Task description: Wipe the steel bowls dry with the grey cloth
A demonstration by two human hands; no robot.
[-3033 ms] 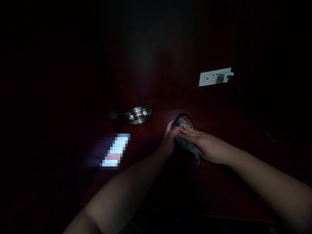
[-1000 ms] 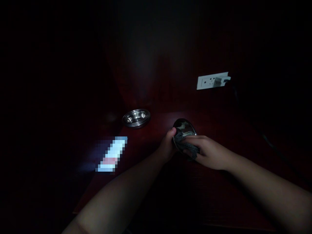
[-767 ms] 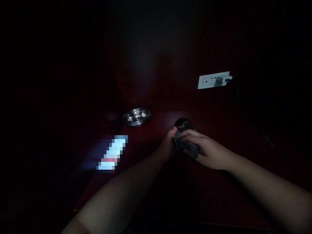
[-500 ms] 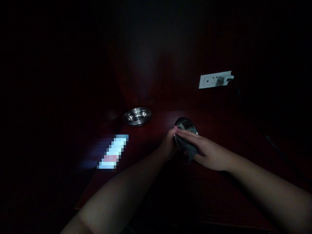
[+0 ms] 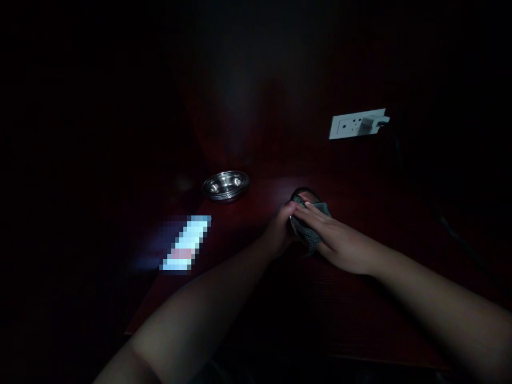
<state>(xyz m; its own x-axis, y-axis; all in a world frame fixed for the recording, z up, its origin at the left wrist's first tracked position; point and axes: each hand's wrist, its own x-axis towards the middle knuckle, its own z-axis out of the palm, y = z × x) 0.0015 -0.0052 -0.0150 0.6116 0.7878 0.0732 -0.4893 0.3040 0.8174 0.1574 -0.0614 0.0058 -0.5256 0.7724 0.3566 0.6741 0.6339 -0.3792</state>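
Observation:
A shiny metal bowl (image 5: 303,191) is tilted up over the dark red table, gripped at its left rim by my left hand (image 5: 281,229). That hand's thumb lies at the rim; its other fingers are hidden behind the bowl. My right hand (image 5: 340,242) presses a grey textured cloth (image 5: 309,238) against the bowl's inner side. Its fingers lie together over the cloth, their tips close to my left thumb. Cloth sticks out above and below the right fingers.
Stacked metal bowls (image 5: 226,186) stand at the back left of the table (image 5: 256,293). In front of them lies a bright, pixelated rectangle (image 5: 186,245), near the left edge. A white wall socket (image 5: 356,125) holds a plug with a cable. Surroundings are very dark.
My right hand has slid the cloth slightly up and across the bowl, so more cloth shows at the upper right. The bowl has turned a little. The whole view has shifted slightly.

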